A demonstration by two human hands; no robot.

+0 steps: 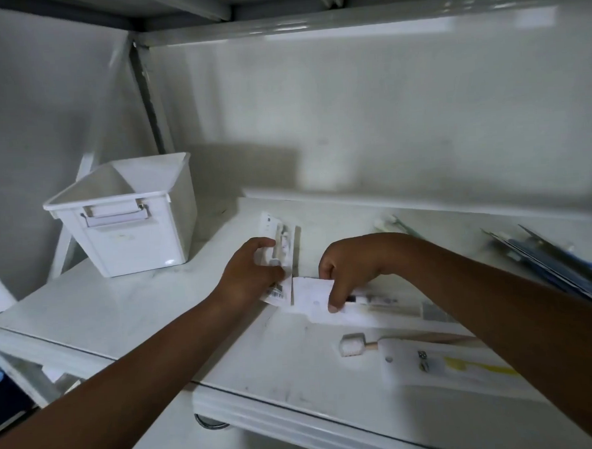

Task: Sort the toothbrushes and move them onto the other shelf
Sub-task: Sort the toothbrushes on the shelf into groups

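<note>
My left hand point(249, 271) grips a white packaged toothbrush point(280, 239) that lies lengthwise on the white shelf point(121, 312). Just to its right, my right hand point(350, 269) pinches another white toothbrush pack point(312, 297) lying crosswise, thumb on its front edge. In front of that pack lies a loose wooden-handled toothbrush point(354, 345) with white bristles. A flat pack with a yellow toothbrush point(446, 365) sits nearer the shelf's front edge. At the far right lies a pile of blue toothbrush packs point(550, 262), partly cut off by the frame. A pale toothbrush point(392, 223) rests near the back wall.
A white plastic bin point(129, 212) with a handle stands at the shelf's left back corner, its inside looking bare. The back wall point(385, 116) and an upper shelf point(345, 22) close the space above. A lower shelf edge point(298, 426) shows beneath.
</note>
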